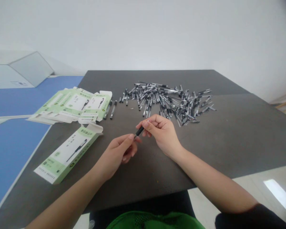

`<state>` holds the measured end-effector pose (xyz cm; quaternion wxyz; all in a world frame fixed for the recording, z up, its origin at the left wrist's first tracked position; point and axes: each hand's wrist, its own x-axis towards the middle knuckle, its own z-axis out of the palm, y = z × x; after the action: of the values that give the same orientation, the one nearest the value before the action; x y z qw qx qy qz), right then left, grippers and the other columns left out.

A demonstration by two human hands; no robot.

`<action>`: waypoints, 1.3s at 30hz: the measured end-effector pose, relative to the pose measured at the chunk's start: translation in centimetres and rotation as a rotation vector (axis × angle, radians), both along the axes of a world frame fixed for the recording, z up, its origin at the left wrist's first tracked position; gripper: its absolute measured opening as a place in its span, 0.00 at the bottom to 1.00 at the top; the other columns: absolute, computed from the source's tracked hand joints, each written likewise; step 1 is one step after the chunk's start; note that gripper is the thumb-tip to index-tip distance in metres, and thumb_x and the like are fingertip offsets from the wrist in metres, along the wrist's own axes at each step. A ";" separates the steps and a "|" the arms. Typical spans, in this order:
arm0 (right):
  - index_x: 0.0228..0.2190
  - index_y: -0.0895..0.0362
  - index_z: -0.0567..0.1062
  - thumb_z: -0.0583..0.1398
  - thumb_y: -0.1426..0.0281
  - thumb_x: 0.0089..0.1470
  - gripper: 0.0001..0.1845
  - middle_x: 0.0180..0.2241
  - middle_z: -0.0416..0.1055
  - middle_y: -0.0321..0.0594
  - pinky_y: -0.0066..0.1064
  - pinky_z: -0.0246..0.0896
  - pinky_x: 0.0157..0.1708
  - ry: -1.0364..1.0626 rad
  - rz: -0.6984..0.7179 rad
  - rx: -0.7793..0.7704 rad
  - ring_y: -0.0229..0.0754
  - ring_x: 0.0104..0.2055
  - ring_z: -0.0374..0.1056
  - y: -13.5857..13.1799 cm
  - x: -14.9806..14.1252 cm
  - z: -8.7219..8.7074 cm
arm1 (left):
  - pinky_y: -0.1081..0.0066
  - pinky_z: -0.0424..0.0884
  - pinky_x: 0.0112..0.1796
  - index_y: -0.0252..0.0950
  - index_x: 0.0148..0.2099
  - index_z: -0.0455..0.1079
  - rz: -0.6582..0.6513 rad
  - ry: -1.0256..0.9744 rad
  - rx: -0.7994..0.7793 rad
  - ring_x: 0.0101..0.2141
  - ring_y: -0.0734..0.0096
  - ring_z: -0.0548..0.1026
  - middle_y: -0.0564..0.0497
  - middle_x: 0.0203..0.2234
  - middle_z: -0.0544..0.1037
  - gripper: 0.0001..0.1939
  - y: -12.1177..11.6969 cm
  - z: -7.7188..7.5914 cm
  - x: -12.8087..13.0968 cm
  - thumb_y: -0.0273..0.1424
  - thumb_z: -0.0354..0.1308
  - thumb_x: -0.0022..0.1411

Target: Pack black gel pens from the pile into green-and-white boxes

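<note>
Between my two hands, above the dark table [219, 149], is a pen [139, 130] with a black end. My left hand [124, 147] pinches its lower part, which is mostly hidden by the fingers. The thumb and fingertips of my right hand [160, 130] close on the black end. To the left of my left hand lies a green and white pen box [70, 152] with its far flap raised. Beyond my hands spreads a large heap of pens [166, 100] with clear barrels and black parts. Two loose pens [113, 109] lie apart from it, beside the flat boxes.
Several flattened green and white pen boxes [73, 105] overlap at the table's left edge. A blue surface [11, 140] adjoins the table on the left, with a large white box [11, 76] at its back. A white wall [143, 35] stands behind the table.
</note>
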<state>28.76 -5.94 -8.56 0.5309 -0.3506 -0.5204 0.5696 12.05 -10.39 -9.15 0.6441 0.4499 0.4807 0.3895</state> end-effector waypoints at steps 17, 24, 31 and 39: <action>0.57 0.61 0.67 0.59 0.73 0.59 0.24 0.46 0.78 0.48 0.34 0.68 0.45 -1.039 -0.368 0.182 0.42 0.41 0.75 11.0 6.5 -0.4 | 0.75 0.48 0.20 0.37 0.36 0.70 0.218 0.151 0.239 0.19 0.78 0.51 0.61 0.18 0.54 0.14 0.6 -1.3 -0.6 0.41 0.54 0.67; 0.33 0.65 0.81 0.62 0.72 0.51 0.10 0.45 0.76 0.62 0.49 0.66 0.49 -1.405 -0.429 0.085 0.63 0.50 0.72 15.4 7.9 -2.7 | 0.77 0.46 0.20 0.35 0.35 0.71 0.149 0.057 0.184 0.18 0.81 0.51 0.61 0.18 0.55 0.15 0.3 -1.0 -0.4 0.40 0.55 0.67; 0.39 0.67 0.81 0.58 0.78 0.54 0.14 0.49 0.75 0.63 0.55 0.59 0.56 -1.519 -0.471 0.123 0.64 0.55 0.69 14.1 6.9 -2.6 | 0.76 0.46 0.19 0.35 0.34 0.71 0.120 0.023 0.143 0.18 0.81 0.51 0.61 0.17 0.55 0.14 0.2 -0.7 -0.2 0.40 0.55 0.67; 0.41 0.60 0.81 0.58 0.70 0.61 0.13 0.33 0.78 0.43 0.33 0.69 0.38 -0.994 -0.167 0.220 0.40 0.33 0.73 10.0 7.9 1.7 | 0.75 0.47 0.20 0.36 0.36 0.72 0.046 0.052 0.155 0.19 0.80 0.50 0.60 0.18 0.55 0.16 -0.2 -0.4 -0.3 0.42 0.55 0.68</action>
<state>36.64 4.02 -6.90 0.2967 -0.5616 -0.7368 0.2316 11.73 -10.55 -9.60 0.5854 0.4972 0.4758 0.4286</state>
